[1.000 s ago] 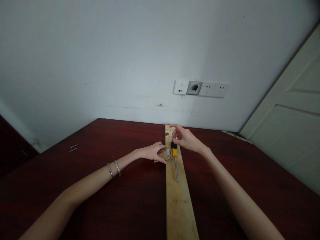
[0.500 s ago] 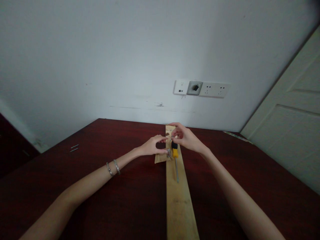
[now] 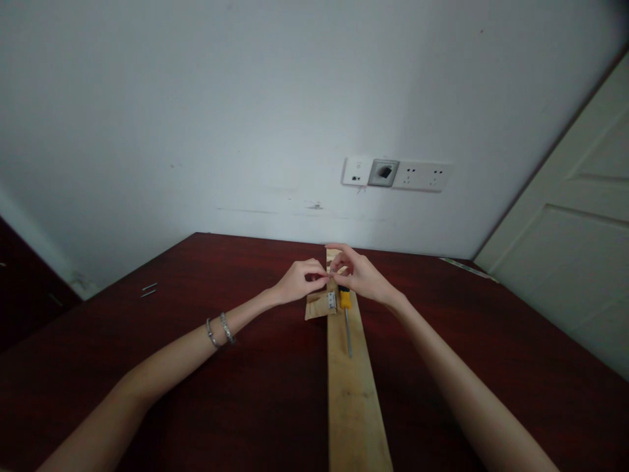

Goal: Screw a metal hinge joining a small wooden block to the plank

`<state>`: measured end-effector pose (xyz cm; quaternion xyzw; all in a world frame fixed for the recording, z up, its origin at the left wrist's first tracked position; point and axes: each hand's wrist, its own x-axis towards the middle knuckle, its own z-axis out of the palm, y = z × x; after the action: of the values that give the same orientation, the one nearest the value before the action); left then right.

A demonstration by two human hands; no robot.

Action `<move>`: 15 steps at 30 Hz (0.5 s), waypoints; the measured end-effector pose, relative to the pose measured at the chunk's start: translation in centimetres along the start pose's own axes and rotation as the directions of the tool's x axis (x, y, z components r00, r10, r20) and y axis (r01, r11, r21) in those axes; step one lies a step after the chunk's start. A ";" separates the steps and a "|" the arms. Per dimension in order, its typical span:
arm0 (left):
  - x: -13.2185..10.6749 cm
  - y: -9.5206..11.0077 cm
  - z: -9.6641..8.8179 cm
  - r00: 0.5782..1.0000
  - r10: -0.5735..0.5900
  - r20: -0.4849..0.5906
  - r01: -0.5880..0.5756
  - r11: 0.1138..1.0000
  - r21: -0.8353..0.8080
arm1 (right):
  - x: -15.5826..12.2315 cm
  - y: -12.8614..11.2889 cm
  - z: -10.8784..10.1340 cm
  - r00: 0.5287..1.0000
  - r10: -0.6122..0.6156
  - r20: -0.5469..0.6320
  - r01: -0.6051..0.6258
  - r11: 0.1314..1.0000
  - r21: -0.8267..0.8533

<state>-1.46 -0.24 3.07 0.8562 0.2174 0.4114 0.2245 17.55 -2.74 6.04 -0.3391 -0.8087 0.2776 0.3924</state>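
Over the far part of a long wooden board [image 3: 351, 393], my left hand [image 3: 301, 280] and my right hand [image 3: 362, 274] meet fingertip to fingertip. Both are closed in a pinch; whatever small thing is between the fingers is too small to name. Just below them a metal hinge [image 3: 331, 300] lies at the join of the board and a short wooden piece [image 3: 317, 307], which sticks out to the left. A screwdriver [image 3: 346, 300] with a yellow and black handle rests on the board, its shaft pointing toward me and its handle end partly hidden by my right hand.
Two thin metal rods or screwdriver bits [image 3: 149, 290] lie on the left of the dark red table [image 3: 236, 393]. A flat pale strip [image 3: 469, 269] is at the back right. Behind the table is a wall with sockets [image 3: 421, 176]; a white door [image 3: 584, 216] stands at the right.
My left thumb has lifted off the hinge and closed against the fingers, uncovering the hinge. My right hand has shifted slightly left, so the fingertips of both hands now meet.
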 end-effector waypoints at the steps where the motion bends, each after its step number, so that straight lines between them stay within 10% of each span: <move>1: 0.0 0.1 0.0 1.000 -0.011 -0.007 0.011 1.000 0.003 | 0.0 0.0 0.0 1.000 -0.009 -0.011 0.009 1.000 -0.010; 8: -1.2 -0.9 -3.1 0.994 -0.088 -0.072 0.098 0.984 0.149 | -0.1 -0.3 -1.5 0.997 -0.015 -0.069 0.012 0.999 -0.040; 15: -8.0 -3.8 -13.4 0.935 -0.348 -0.067 0.322 0.758 0.568 | -0.2 1.2 -3.9 0.987 0.065 -0.146 -0.087 0.986 -0.145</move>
<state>-17.48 1.14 3.57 0.8394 0.4749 0.2622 0.0329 21.20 -1.48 7.20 -0.4171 -0.7841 0.2058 0.4109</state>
